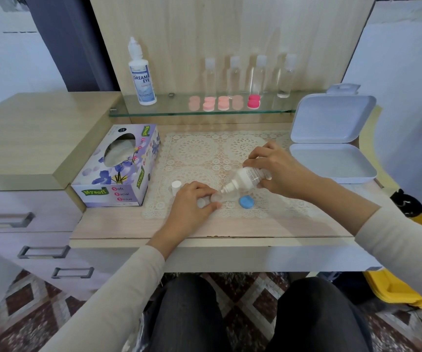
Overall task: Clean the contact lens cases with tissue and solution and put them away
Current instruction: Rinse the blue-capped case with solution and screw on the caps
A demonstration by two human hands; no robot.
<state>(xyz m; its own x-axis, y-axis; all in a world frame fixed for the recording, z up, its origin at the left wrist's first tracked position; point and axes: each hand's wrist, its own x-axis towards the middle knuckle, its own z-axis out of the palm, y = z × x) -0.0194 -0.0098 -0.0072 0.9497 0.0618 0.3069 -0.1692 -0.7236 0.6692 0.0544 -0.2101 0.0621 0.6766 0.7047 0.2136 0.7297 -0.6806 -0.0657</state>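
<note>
At frame centre, the right hand [281, 171] grips a tilted white plastic bottle [245, 179]; the left hand [192, 203] pinches a clear round lens case [213, 199] on the lace mat [205, 153].

Beige long sleeves [118, 288], bare hands, dark trousers [187, 316].

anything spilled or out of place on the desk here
No spill shows. The loose pieces fit the job: a white bottle cap stands on the lace mat and a blue lid lies beside the case, which the left hand steadies while the right hand tips the small bottle over it.
</note>
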